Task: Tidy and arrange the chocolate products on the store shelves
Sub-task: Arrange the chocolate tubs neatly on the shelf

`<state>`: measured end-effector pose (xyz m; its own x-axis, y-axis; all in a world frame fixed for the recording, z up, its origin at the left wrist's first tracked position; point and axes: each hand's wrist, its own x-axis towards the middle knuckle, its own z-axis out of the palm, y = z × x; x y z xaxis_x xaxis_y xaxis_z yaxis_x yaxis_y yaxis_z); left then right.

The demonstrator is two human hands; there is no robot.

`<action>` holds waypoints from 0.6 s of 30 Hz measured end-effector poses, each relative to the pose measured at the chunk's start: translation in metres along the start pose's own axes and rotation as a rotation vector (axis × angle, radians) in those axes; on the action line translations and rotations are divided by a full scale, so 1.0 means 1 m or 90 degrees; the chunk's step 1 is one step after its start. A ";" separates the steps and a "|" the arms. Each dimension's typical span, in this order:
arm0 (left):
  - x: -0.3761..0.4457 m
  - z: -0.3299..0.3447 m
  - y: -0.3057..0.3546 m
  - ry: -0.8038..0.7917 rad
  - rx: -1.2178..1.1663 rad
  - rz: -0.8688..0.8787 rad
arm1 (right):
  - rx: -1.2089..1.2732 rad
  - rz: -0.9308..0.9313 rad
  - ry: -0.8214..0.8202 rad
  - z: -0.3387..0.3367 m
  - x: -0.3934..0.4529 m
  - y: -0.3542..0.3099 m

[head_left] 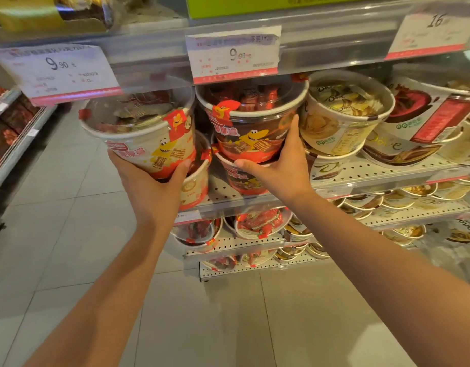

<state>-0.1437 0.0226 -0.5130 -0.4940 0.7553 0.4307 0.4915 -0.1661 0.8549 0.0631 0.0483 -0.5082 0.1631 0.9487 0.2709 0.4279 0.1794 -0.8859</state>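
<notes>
A: Where is the left hand?

B: It cups a white tub from below, thumb curled up its front. The tub is tilted, held out past the left end of the shelf, over the floor.

A: And the right hand?

B: It grips a red tub that sits stacked on another red tub on the shelf. The thumb lies along the base, the fingers reach up the right side.

A: How close are the two tubs?

B: Just beside each other, white one to the left. A Dove tub stands right of the red one, by the fingers. Price tags hang above.
</notes>
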 end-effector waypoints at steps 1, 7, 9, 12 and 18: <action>-0.005 0.004 0.004 0.022 0.002 -0.004 | 0.016 -0.006 -0.019 -0.006 -0.003 0.001; -0.062 0.023 0.047 0.109 0.030 0.031 | 0.034 -0.084 0.018 -0.060 -0.036 0.009; -0.079 0.034 0.056 0.023 0.054 0.015 | 0.019 -0.105 0.065 -0.080 -0.040 0.018; -0.107 0.062 0.075 -0.122 0.174 0.020 | 0.010 -0.115 0.144 -0.113 -0.037 0.036; -0.130 0.130 0.119 -0.003 0.066 0.110 | -0.046 -0.114 0.230 -0.183 -0.015 0.075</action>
<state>0.0726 -0.0130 -0.5051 -0.3925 0.7247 0.5663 0.6400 -0.2270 0.7341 0.2550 0.0002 -0.5096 0.3764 0.7495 0.5446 0.5376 0.3020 -0.7872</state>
